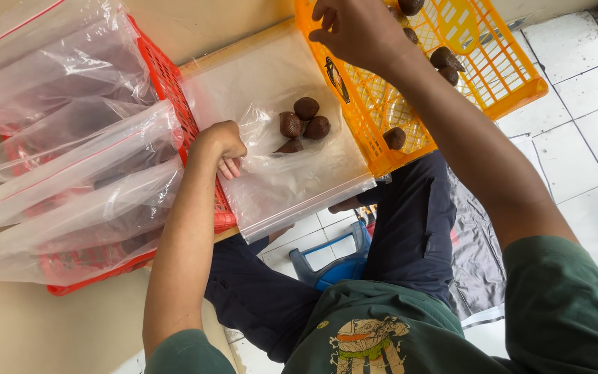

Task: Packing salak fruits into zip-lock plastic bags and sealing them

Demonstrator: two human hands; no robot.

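Seen from above, a seated person in a green shirt and dark trousers works over two crates. The left hand [221, 144] rests on the edge of a clear zip-top plastic bag [278, 173], its fingers curled closed around the bag's open side, just beside a red plastic crate [174, 90]. The bag lies flat on a pale board, crinkled and see-through, with four dark brown, rough-skinned, rounded fruits [302, 125] clustered inside near its middle. The red crate is piled with more clear bags [70, 159], filled and laid across one another. The right hand [354, 28] reaches into an orange slatted crate [513, 86], fingers bent and loosely drawn together; whether they grip anything cannot be told. Several loose brown fruits [444, 59] of the same kind lie scattered in the orange crate. White floor tiles [583, 138] show to the right.
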